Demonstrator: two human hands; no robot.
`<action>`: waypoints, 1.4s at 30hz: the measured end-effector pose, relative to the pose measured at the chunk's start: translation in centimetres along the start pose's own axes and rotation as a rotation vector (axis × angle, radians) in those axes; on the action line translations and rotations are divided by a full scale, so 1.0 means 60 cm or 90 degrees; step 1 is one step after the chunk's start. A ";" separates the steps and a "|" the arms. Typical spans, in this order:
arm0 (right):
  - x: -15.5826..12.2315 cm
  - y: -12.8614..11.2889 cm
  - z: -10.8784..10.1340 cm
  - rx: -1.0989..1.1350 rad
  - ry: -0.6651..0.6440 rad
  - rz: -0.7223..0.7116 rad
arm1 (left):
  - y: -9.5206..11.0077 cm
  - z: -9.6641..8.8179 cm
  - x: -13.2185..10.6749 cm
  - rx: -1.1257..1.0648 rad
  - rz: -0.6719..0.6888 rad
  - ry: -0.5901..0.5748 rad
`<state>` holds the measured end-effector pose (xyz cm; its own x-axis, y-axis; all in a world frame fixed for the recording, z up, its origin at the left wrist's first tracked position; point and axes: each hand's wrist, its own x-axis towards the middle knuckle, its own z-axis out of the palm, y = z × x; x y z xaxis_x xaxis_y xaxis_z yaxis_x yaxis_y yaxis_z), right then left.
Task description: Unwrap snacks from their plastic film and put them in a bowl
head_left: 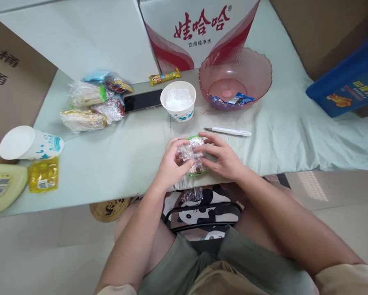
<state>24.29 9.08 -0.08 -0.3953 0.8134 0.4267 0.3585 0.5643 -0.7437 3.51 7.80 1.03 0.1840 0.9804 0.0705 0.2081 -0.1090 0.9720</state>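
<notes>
Near the front edge of the table lies a small packet (192, 152) in crinkled clear plastic film, with green edges at top and bottom. My left hand (174, 164) grips its left side, thumb across the front. From the right, my right hand (223, 157) holds it, with somewhat spread fingers resting on the film. What is inside the film is partly hidden by my fingers. Just beyond my right hand lies a white utility knife (228, 131). A paper cup (178, 101) with crumpled clear plastic in it stands behind the packet.
A pink ribbed bowl (235, 78) holds blue wrappers. A black phone (143, 100) and several wrapped snacks (94, 102) lie left of the cup. A tipped paper cup (30, 143), a yellow packet (43, 174) and boxes (199, 32) surround the area.
</notes>
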 end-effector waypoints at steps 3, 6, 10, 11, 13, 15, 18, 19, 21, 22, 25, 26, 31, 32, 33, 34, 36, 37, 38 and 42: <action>0.001 0.004 0.008 0.007 0.032 -0.032 | 0.001 0.005 0.000 -0.056 -0.065 0.008; 0.003 0.004 0.014 0.007 0.053 -0.060 | 0.001 0.006 0.001 -0.055 -0.085 -0.007; 0.007 -0.001 0.018 -0.028 0.088 -0.058 | -0.005 0.005 0.001 -0.015 -0.043 -0.004; 0.009 -0.003 0.019 -0.037 0.092 -0.051 | -0.007 0.006 0.001 -0.020 -0.029 0.002; 0.011 -0.007 0.019 -0.054 0.080 -0.041 | -0.011 0.006 0.002 -0.033 0.000 0.019; 0.012 -0.010 0.019 -0.080 0.042 -0.056 | -0.012 0.006 0.003 -0.042 0.006 0.046; 0.011 -0.012 0.022 -0.145 -0.023 -0.080 | -0.008 0.004 0.007 -0.100 -0.039 0.104; 0.010 -0.012 0.024 -0.172 -0.038 -0.069 | -0.005 0.003 0.008 -0.135 -0.059 0.117; 0.007 -0.015 0.029 -0.226 -0.057 -0.021 | -0.001 0.002 0.010 -0.212 -0.093 0.128; 0.006 -0.017 0.032 -0.252 -0.063 0.002 | 0.001 0.002 0.011 -0.242 -0.108 0.128; 0.006 -0.024 0.034 -0.291 -0.073 0.019 | 0.000 0.003 0.014 -0.255 -0.130 0.150; 0.007 -0.025 0.032 -0.286 -0.078 0.004 | -0.002 0.003 0.015 -0.241 -0.131 0.164; 0.016 -0.004 -0.012 -0.299 0.093 0.097 | -0.023 -0.004 0.018 -0.154 -0.071 0.223; 0.017 0.005 -0.023 -0.329 0.135 0.162 | -0.027 -0.007 0.018 -0.129 -0.047 0.241; 0.016 0.015 -0.034 -0.360 0.155 0.224 | -0.031 -0.009 0.019 -0.104 -0.023 0.259; 0.015 0.024 -0.044 -0.385 0.150 0.275 | -0.033 -0.012 0.020 -0.085 0.000 0.275; 0.013 0.038 -0.057 -0.410 0.113 0.337 | -0.034 -0.016 0.020 -0.065 0.033 0.295; 0.012 0.043 -0.062 -0.412 0.099 0.351 | -0.034 -0.018 0.020 -0.064 0.042 0.299; 0.011 0.044 -0.064 -0.411 0.091 0.356 | -0.032 -0.019 0.020 -0.066 0.045 0.301; 0.016 0.021 -0.059 -0.323 0.116 0.357 | -0.022 -0.019 0.017 -0.054 0.040 0.306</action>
<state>27.34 11.04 1.22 0.0893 0.9819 0.1668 0.8246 0.0210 -0.5653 2.35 9.12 0.09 -0.2749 0.9391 0.2062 0.1288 -0.1766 0.9758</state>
